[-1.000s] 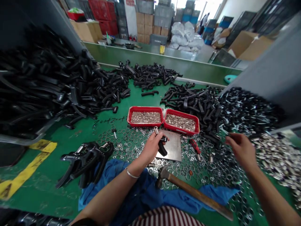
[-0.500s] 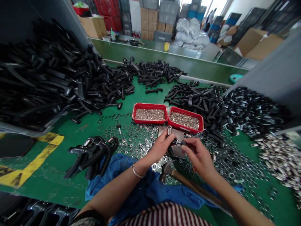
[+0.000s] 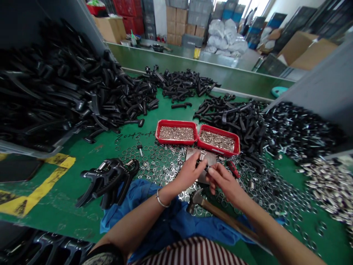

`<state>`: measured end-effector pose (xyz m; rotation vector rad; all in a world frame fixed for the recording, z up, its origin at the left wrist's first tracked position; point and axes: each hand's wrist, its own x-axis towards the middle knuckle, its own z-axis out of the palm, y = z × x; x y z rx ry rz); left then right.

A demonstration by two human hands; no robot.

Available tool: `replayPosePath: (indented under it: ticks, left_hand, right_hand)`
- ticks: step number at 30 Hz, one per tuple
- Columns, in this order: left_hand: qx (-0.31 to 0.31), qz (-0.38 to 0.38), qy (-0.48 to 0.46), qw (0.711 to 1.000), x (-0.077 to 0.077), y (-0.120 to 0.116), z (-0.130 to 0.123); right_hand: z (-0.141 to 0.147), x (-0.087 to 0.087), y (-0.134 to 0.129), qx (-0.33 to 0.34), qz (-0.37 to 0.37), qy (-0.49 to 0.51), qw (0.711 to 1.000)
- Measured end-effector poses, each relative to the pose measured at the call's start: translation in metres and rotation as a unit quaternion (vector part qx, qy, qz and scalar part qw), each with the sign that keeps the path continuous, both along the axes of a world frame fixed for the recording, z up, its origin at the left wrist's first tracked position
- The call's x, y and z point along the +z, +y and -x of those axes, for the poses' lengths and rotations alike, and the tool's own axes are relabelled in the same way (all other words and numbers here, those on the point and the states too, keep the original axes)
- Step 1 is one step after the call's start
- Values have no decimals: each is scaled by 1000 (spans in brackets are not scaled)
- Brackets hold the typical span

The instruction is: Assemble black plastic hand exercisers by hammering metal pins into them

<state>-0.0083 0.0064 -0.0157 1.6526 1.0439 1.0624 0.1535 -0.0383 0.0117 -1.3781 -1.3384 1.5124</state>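
My left hand (image 3: 189,173) closed around a small black plastic part (image 3: 199,164), a steel coil spring (image 3: 202,156) standing from it above a scuffed steel plate (image 3: 192,154). My right fingertips (image 3: 213,173) pressed in beside it, their grip hidden, among loose steel rings (image 3: 158,162) below red trays (image 3: 176,121) of small metal pieces.

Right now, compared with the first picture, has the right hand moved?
Yes, leftward: the right hand now sits below the right red tray, not past its end.
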Motion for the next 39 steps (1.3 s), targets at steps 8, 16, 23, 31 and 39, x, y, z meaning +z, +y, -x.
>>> replayPosePath:
  ticks: [8,16,23,31,39]
  left_hand:
    - [-23,10,-35,999,-1,6,7]
    - [-34,-54,-18,998,-2,6,4]
    - [-17,-125,-11,992,-1,0,3]
    - [1,-127,3,992,-2,-3,-2]
    - [-3,-115,29,993,-2,-6,-5]
  right_hand:
    - [-3,1,9,119,99,-37,987]
    - [-6,-5,5,116,-16,-125,985]
    - [-9,-6,3,78,-56,-158,983]
    - [-11,-6,-2,44,-59,-181,981]
    - [-7,1,-9,32,-96,-212,972]
